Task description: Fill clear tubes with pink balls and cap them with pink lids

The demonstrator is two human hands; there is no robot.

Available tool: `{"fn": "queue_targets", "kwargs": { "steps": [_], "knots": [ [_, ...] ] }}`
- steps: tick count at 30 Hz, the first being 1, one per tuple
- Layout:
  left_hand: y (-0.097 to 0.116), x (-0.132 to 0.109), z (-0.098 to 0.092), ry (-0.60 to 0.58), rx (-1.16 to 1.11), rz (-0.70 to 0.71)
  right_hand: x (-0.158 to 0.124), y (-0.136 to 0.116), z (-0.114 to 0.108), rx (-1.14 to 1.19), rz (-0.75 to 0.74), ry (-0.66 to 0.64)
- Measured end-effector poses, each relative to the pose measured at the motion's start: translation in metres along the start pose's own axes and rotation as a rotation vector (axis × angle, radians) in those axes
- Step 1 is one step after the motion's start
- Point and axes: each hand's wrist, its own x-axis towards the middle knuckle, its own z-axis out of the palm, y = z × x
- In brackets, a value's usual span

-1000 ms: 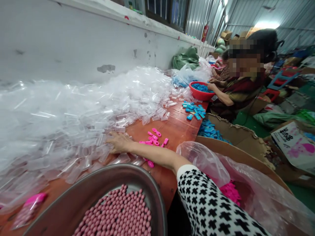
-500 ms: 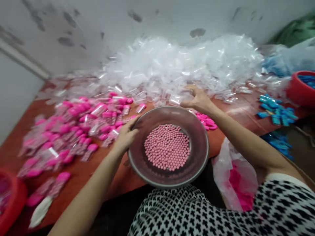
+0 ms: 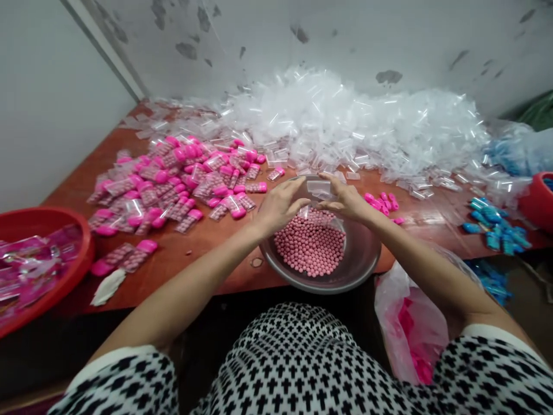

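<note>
A metal bowl (image 3: 365,253) sits at the table's front edge with many small round pink beads (image 3: 311,248) in it. Above its far side, a small clear plastic case (image 3: 318,189) spans the gap between my hands. My right hand (image 3: 348,200) grips its right end between thumb and fingers. At the left end, the curved fingers and thumb of my left hand (image 3: 280,206) close on the case. Left of the bowl lies a heap of bead-filled clear cases with bright pink caps (image 3: 173,178). Loose pink caps (image 3: 382,203) lie right of the bowl.
Empty clear cases (image 3: 345,121) are piled along the wall. A red basin (image 3: 86,248) with pink packets stands at left. Blue pieces (image 3: 496,225) and another red container (image 3: 536,202) are at right. A plastic bag (image 3: 389,305) with pink pieces hangs below the table edge.
My left hand has left the bowl's rim and come up over the beads. My right hand has drawn back from the clear pile to the bowl with a case. The view has shifted.
</note>
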Motion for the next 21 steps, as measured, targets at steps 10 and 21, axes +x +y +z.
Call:
{"fn": "queue_targets", "kwargs": {
  "steps": [10,21],
  "knots": [
    [0.017,0.009,0.011,0.031,-0.127,0.008,-0.01,-0.02,0.002,0.44,0.127,-0.14],
    [-0.009,0.008,-0.015,0.083,-0.636,-0.336,-0.025,-0.008,-0.014,0.696,0.239,-0.081]
  ]
}}
